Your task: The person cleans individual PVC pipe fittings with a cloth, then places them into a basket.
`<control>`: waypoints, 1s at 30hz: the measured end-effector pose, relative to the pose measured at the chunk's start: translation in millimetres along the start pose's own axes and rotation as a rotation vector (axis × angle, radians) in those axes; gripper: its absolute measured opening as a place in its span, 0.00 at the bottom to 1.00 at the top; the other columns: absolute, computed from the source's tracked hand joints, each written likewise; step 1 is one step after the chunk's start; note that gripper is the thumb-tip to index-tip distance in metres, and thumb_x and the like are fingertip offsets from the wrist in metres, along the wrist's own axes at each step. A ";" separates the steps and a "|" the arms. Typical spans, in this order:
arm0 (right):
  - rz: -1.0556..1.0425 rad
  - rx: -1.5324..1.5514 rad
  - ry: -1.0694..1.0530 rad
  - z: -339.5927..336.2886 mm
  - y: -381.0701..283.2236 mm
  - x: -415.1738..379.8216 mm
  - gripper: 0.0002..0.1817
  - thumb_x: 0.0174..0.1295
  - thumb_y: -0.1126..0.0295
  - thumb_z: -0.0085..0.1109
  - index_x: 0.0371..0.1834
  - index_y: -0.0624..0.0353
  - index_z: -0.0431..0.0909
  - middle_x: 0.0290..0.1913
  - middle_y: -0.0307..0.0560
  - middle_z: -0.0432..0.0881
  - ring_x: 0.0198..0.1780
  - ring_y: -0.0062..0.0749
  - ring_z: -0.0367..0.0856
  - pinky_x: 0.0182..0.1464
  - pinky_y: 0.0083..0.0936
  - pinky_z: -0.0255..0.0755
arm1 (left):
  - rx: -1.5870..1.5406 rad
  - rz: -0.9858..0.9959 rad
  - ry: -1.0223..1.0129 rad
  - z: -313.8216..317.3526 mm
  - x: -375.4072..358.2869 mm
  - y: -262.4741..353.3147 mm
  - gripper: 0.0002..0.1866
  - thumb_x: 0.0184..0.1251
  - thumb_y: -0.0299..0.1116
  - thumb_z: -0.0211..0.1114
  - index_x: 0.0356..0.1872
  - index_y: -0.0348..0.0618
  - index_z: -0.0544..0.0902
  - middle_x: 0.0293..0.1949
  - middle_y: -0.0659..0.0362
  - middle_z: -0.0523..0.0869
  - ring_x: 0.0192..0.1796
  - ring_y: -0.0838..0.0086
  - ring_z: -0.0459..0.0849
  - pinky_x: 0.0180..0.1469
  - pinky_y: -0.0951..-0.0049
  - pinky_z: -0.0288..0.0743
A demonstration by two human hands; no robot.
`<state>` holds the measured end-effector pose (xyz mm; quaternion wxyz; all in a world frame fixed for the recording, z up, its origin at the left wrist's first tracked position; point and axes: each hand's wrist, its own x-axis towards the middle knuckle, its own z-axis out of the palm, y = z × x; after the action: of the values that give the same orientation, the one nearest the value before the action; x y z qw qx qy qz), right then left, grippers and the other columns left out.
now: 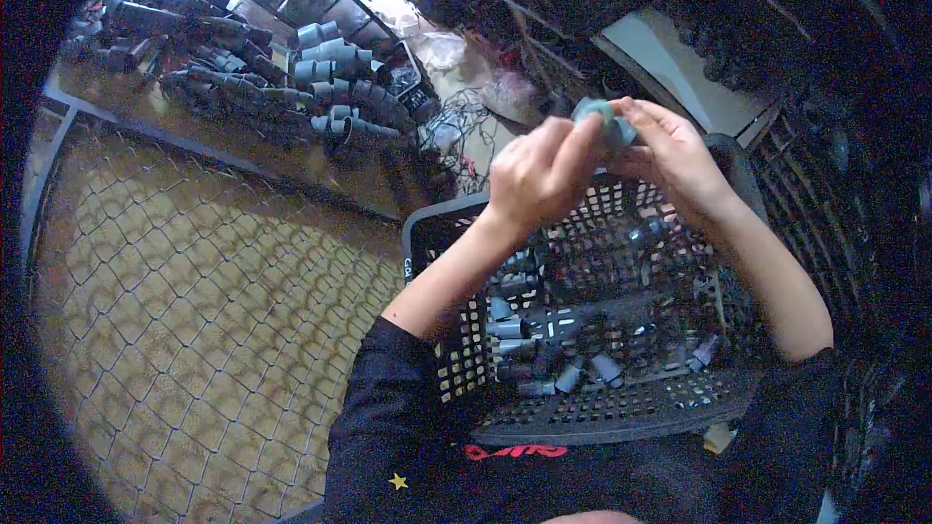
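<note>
Nearest, one black perforated plastic crate, holding more than a dozen short grey pipe fittings, cylindrical, smooth. Above the crate, one grey round fitting pinched between two hands: left hand curled closed on it, right hand gripping its other side. Leftward, one chain-link mesh panel, wiry, diamond-patterned. Farthest, one table heaped with dozens of grey tubes.

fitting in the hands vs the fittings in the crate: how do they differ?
1. The held fitting is up in the air, pinched between the left hand and right hand; the crate fittings lie loose on the floor of the black crate.
2. The held fitting is lit and looks pale teal-grey; the crate fittings sit in shade and look darker.
Shared: small grey tubular plastic pieces.
</note>
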<state>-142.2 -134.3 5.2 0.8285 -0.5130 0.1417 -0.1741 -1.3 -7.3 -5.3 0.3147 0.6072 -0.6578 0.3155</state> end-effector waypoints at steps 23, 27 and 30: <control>0.029 0.038 0.103 -1.6 7.3 0.6 0.18 0.71 0.53 0.51 0.40 0.58 0.80 0.34 0.38 0.84 0.32 0.19 0.81 0.38 0.21 0.78 | -0.058 0.061 0.033 -0.5 1.2 0.4 0.18 0.55 0.32 0.67 0.49 0.43 0.82 0.27 0.61 0.78 0.24 0.73 0.80 0.21 0.74 0.73; 0.013 0.003 0.103 -7.0 10.3 5.7 0.17 0.71 0.53 0.52 0.40 0.57 0.79 0.34 0.39 0.84 0.32 0.20 0.82 0.37 0.23 0.78 | -0.024 0.251 -0.011 -1.7 -0.7 14.7 0.19 0.54 0.33 0.66 0.49 0.45 0.82 0.29 0.62 0.79 0.25 0.77 0.80 0.23 0.75 0.74; 0.091 0.048 0.116 -1.0 2.5 0.6 0.17 0.71 0.53 0.51 0.39 0.57 0.78 0.34 0.39 0.84 0.33 0.20 0.81 0.39 0.25 0.78 | -0.048 0.040 -0.001 -1.7 3.4 -3.7 0.17 0.57 0.34 0.68 0.48 0.45 0.81 0.28 0.62 0.78 0.23 0.74 0.79 0.22 0.74 0.73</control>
<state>-141.8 -134.2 2.4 0.8380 -0.4751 0.2087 -0.1690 2.2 -8.1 -1.4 0.3225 0.5865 -0.6771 0.3057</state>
